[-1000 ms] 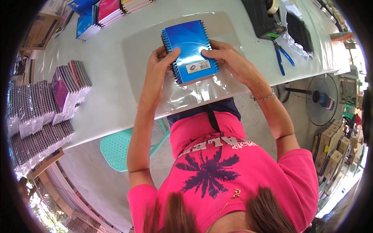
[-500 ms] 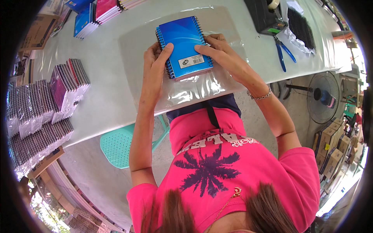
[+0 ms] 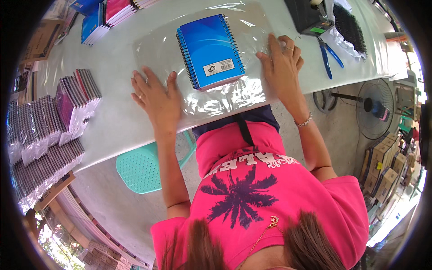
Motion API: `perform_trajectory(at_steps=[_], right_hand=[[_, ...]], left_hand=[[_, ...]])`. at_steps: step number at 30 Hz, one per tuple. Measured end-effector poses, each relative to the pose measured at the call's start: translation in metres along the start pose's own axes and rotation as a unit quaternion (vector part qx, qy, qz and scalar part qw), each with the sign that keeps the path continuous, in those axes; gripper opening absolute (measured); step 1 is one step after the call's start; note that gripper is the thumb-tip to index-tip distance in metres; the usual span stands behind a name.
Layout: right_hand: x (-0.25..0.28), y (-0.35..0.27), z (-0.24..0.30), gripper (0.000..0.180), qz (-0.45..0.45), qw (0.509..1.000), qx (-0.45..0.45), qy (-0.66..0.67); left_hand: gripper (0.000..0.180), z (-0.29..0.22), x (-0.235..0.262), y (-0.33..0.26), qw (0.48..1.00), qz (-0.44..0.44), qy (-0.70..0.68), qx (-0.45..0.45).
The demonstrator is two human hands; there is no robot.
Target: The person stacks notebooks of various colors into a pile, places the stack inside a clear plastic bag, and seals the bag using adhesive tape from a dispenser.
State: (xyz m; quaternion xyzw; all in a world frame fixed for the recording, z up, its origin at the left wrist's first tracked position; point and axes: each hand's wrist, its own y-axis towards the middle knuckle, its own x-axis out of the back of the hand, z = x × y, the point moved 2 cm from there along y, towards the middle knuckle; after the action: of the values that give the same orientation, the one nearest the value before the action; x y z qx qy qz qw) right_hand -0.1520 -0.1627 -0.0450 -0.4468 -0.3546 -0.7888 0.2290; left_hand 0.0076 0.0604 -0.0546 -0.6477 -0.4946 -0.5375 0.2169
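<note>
A small stack of blue spiral notebooks (image 3: 209,47) lies on a clear plastic sheet (image 3: 155,49), with wire coils showing along both its left and right sides. A white label is on the top cover's lower part. To the left of the stack, my left hand (image 3: 158,100) rests with its fingers spread on the sheet's left edge, apart from the notebooks. On the other side, my right hand (image 3: 282,65) lies at the sheet's right edge, thumb apart and fingers loosely bent. Neither hand touches the notebooks.
Bundles of plastic-wrapped spiral notebooks (image 3: 38,126) are piled at the table's left end. More notebooks (image 3: 95,24) stand at the far left. Blue-handled pliers (image 3: 327,58), a black tape dispenser (image 3: 306,15) and a black brush (image 3: 350,29) lie at right. A green stool (image 3: 137,168) stands below.
Both hands have let go of the notebook stack and moved outward, the left one to the left and the right one to the right. The stack now lies on the plastic sheet.
</note>
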Motion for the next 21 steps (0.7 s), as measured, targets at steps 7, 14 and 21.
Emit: perform_trajectory(at_steps=[7,14,21], right_hand=[[0.008,0.006,0.011,0.031,0.019,0.998,0.003,0.062],[0.023,0.018,-0.015,0.06,0.154,0.884,-0.172,0.407],[0.023,0.035,-0.033,0.057,0.205,0.834,-0.226,0.459]], left_hand=[[0.043,-0.027,0.014,-0.002,0.989,0.028,-0.145,0.032],[0.062,-0.008,0.045,0.005,0.913,0.115,-0.338,0.196],[0.058,0.02,0.034,0.02,0.789,0.218,-0.53,0.221]])
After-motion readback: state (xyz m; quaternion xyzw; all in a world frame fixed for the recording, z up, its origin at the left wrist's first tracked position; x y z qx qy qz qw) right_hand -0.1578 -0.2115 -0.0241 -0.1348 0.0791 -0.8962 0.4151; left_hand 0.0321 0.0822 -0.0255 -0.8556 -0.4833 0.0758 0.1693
